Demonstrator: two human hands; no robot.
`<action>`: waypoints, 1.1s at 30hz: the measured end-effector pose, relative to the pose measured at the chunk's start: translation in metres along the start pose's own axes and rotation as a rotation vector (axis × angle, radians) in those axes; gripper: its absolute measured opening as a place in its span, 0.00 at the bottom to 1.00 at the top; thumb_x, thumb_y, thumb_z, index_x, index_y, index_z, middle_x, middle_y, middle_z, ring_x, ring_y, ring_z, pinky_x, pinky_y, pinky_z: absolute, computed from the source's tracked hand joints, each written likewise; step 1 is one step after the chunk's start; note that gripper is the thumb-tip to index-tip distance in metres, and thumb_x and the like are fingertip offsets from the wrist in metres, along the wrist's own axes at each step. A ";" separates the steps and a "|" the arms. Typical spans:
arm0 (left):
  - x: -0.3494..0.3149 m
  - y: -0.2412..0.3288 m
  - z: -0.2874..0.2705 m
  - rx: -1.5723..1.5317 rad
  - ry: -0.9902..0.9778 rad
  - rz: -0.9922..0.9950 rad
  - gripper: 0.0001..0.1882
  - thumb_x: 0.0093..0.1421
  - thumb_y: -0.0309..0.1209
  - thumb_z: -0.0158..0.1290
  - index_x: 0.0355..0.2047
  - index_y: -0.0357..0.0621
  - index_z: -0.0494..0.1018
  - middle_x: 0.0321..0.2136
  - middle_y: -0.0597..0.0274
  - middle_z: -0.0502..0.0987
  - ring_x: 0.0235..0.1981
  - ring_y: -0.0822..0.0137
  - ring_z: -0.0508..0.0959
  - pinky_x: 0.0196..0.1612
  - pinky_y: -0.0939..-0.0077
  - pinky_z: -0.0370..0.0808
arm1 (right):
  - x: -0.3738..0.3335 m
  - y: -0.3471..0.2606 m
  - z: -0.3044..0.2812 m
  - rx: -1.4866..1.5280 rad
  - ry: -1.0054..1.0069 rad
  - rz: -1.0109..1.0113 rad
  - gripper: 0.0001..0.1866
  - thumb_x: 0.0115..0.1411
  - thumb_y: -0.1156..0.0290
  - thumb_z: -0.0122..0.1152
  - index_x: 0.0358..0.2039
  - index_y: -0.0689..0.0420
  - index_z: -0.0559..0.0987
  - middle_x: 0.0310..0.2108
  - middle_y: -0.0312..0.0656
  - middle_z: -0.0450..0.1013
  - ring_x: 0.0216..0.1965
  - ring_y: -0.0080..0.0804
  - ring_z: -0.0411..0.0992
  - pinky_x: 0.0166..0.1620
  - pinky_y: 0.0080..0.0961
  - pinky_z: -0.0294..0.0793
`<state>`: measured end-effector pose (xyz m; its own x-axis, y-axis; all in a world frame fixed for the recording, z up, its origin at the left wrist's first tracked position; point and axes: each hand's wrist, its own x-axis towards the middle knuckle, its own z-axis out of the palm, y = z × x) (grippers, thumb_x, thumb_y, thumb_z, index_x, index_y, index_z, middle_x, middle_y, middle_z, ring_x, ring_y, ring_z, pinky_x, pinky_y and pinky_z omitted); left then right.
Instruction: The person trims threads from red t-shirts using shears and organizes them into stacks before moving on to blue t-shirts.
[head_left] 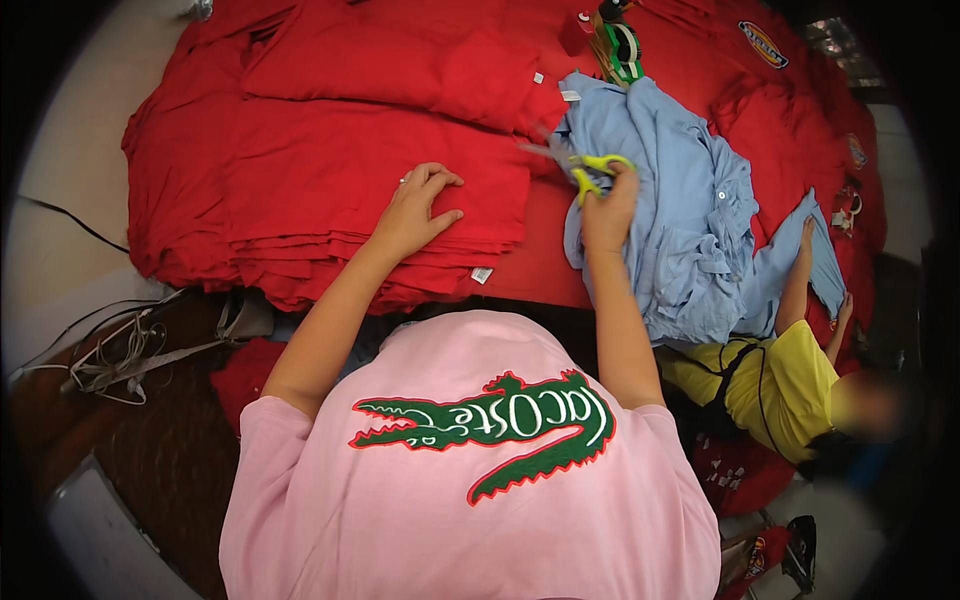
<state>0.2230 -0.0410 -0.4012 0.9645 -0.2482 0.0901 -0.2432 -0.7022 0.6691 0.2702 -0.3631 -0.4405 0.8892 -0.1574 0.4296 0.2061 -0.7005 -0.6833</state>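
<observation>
The left hand point(418, 208) is laid palm-down, fingers spread and released, on top of a stack of folded red garments point(340, 190). Nothing is grasped by it; a ring is seen on one finger. The stack lies at the near left of the table point(535, 265), which is covered in red, and a small white label point(482, 274) hangs at its front edge.

The right hand point(607, 210) is clenched around the yellow-green handles of a pair of scissors point(585, 170). The scissors are held just above the table, with the blades pointed left toward the upper right corner of the red stack. Whether the blades touch any cloth cannot be told, as they are blurred.

Just to the right of the right hand, a crumpled light blue shirt point(690, 220) is spread over the table, touching the wrist. A green tape dispenser point(620, 45) stands beyond the shirt at the far edge. More red garments point(790, 110) are piled at the far right.

At the right, another person in a yellow shirt point(790, 380) is seated low, with one arm raised onto the blue shirt.
</observation>
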 end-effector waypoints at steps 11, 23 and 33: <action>0.025 0.023 0.040 -0.002 0.039 0.164 0.06 0.61 0.25 0.61 0.39 0.41 0.80 0.40 0.55 0.81 0.46 0.52 0.80 0.53 0.60 0.75 | 0.045 0.038 -0.027 0.601 0.322 0.257 0.29 0.57 0.90 0.62 0.59 0.65 0.66 0.53 0.47 0.71 0.53 0.32 0.73 0.54 0.23 0.76; 0.143 0.064 0.165 0.040 -0.208 0.422 0.25 0.59 0.24 0.53 0.59 0.37 0.72 0.61 0.42 0.69 0.68 0.41 0.64 0.72 0.45 0.61 | 0.015 0.024 -0.045 0.650 0.319 0.285 0.30 0.54 0.90 0.62 0.58 0.61 0.68 0.55 0.45 0.71 0.56 0.32 0.71 0.62 0.29 0.70; 0.215 0.027 0.204 0.232 0.030 0.295 0.25 0.62 0.27 0.49 0.60 0.37 0.72 0.64 0.42 0.70 0.69 0.40 0.65 0.74 0.33 0.50 | 0.022 0.026 -0.048 0.694 0.312 0.384 0.27 0.57 0.90 0.65 0.55 0.59 0.69 0.51 0.43 0.72 0.53 0.31 0.72 0.61 0.29 0.70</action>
<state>0.4025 -0.2490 -0.5140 0.8511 -0.4453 0.2782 -0.5249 -0.7369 0.4261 0.2759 -0.4178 -0.4204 0.8162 -0.5529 0.1677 0.2080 0.0105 -0.9781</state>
